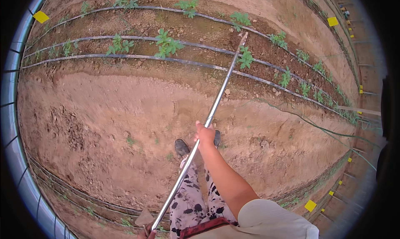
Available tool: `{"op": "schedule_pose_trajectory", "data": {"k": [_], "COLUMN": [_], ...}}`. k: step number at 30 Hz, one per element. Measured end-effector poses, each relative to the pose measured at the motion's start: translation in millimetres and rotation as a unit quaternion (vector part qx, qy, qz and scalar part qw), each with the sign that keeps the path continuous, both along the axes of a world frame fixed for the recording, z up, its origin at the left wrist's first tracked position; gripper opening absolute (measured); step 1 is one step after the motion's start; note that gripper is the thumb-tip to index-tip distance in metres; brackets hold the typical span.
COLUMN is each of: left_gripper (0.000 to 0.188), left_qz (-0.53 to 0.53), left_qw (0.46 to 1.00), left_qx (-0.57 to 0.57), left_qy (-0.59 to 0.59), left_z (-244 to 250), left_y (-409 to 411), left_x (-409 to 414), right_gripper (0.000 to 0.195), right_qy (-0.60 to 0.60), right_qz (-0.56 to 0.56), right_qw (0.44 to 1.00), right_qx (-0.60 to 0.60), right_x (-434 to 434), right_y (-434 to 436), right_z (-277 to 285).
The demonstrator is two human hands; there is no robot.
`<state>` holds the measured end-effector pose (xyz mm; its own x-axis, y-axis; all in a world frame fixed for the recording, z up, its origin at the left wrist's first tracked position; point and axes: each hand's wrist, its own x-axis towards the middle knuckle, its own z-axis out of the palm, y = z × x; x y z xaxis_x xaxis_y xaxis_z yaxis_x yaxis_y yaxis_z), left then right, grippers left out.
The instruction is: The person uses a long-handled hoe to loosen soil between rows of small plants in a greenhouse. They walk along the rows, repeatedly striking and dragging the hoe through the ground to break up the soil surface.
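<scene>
My right hand (205, 133) is closed around the middle of a long shiny metal pole (178, 184), above my shoes. At the bottom edge, partly cut off, my left hand (147, 234) grips the pole's near end. The far end of the pole, a narrow soil-covered tip (243, 37), reaches over the planted bed between two drip irrigation hoses. A green seedling (246, 57) stands just beside the pole near that tip. The soil around the tip looks darker and broken up.
Drip hoses (137, 56) run along the bed among several seedlings (167, 44). Dark green cords (315, 125) slant across the path at right. Yellow cards (310, 205) hang around the rows. My shoes (181, 147) stand on the bare earth path (125, 114); another planted row lies behind, at the bottom.
</scene>
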<state>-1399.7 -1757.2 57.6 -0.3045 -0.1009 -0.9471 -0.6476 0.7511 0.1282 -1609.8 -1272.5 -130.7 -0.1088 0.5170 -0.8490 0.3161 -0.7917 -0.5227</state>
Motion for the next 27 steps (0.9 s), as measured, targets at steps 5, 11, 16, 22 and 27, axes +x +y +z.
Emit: {"op": "schedule_pose_trajectory", "data": {"k": [5,11,16,22,27], "left_gripper": [0.039,0.046,0.048,0.046,0.049], "left_qz": [-0.152,-0.151,-0.154,-0.066,-0.188], "left_qw": [0.984,0.987,0.984,0.997,0.978], "left_qx": [-0.064,-0.043,-0.081,-0.003,-0.088], "left_qy": [-0.067,0.044,-0.023,0.027,0.008], "left_z": [6.0,27.8,62.1,35.1,20.7], "left_y": [110.9,44.0,36.9,-19.4,82.9], "left_x": [-90.1,-84.1,-99.9,-51.6,-78.0], "right_gripper": [0.02,0.02,0.019,0.02,0.02], "right_qy": [0.017,-0.005,-0.021,0.001,0.053], "right_qz": [0.006,-0.019,-0.04,-0.04,-0.05], "right_qw": [1.0,0.999,0.998,0.999,0.997], "right_qx": [0.0,-0.029,-0.041,-0.032,-0.01], "right_x": [5.7,6.1,-2.8,2.7,5.0], "right_y": [73.2,14.0,-6.5,-13.6,55.1], "right_z": [-44.7,-38.3,-5.3,13.0,2.0]}}
